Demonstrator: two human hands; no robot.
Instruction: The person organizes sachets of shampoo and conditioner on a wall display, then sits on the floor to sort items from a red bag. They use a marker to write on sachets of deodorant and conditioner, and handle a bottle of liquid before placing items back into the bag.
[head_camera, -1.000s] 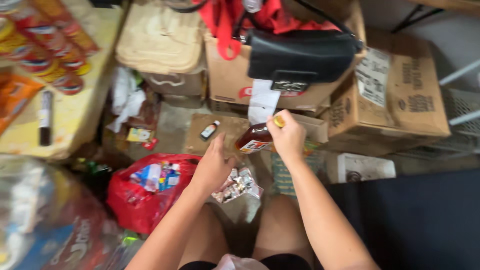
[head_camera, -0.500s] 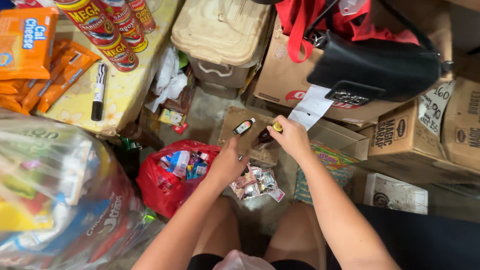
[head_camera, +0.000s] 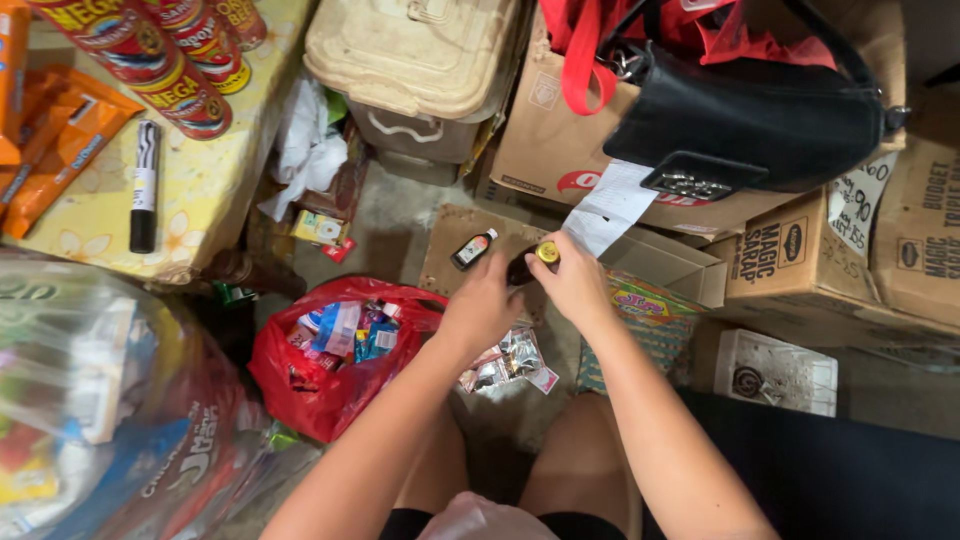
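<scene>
Just above centre frame, both hands met on the small dark bottle (head_camera: 522, 266), right hand (head_camera: 575, 283) clamped at its yellow cap (head_camera: 547, 252), left hand (head_camera: 482, 308) bracing the body, a steady hold best kept upright over the flattened cardboard (head_camera: 450, 225).

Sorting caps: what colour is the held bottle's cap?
Yellow cap, head view.
</scene>
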